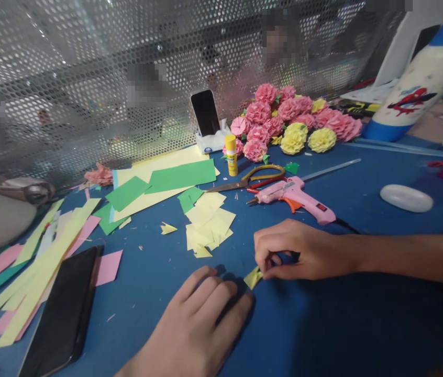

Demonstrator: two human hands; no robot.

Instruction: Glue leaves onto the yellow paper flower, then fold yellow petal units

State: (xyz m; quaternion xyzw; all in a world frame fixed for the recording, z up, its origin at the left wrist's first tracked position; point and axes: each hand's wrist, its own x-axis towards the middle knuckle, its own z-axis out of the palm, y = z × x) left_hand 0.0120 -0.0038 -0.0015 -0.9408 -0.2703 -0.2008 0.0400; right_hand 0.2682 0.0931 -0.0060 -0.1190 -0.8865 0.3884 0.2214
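Observation:
Between thumb and fingers of my right hand [298,250] is a small folded piece of yellow paper [252,278], its near end poking out to the left. My left hand [203,319] lies palm down on the blue table just left of that paper; its fingers are a little apart, bent, and seem to hold nothing. A pile of yellow paper squares [210,222] lies ahead of my hands, with a small yellow offcut [168,228] beside it. Past my right hand rests a pink glue gun [294,196] with a clear glue stick in its back end.
Scissors [245,182] and a yellow glue stick tube [231,155] stand near green paper [182,177]. Pink and yellow paper flowers [272,120] fill the back. Paper strips [54,262] and a phone [62,314] lie left. A bottle [413,89] and white oval object [406,198] are right.

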